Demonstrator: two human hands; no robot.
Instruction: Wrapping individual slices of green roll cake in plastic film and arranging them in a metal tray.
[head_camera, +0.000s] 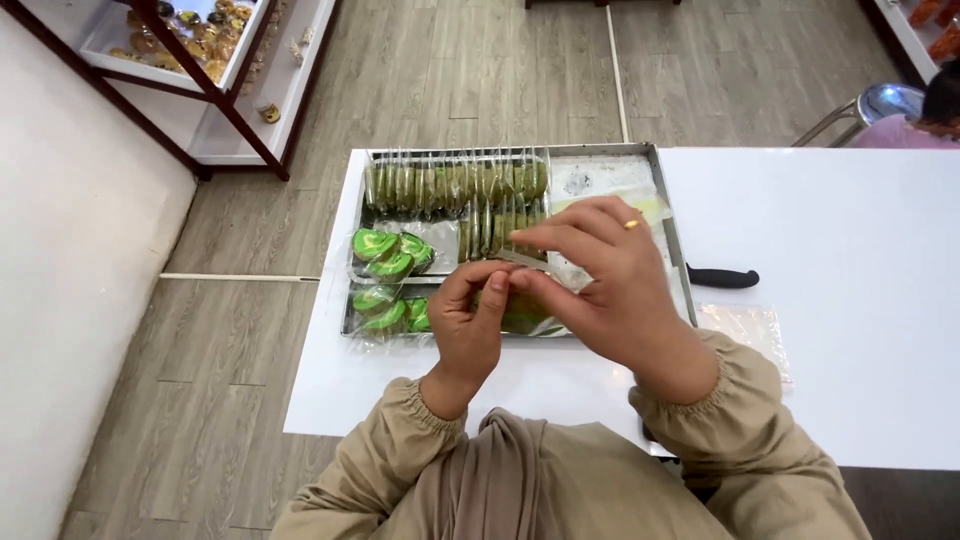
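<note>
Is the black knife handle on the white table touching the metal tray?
Apart. The head view shows the black knife handle lying on the white table right of the metal tray, with a strip of bare tabletop between its near end and the tray's rim.

Tan gathered-cuff sleeves; gold ring on right hand (610, 275).

- Clear wrapped green slices (455, 185) stand in rows at the tray's far side.
- Clear packs of green rolls (390, 255) lie at its left.
- Flat clear bag (745, 325) lies on the bench, right of the tray.
</note>
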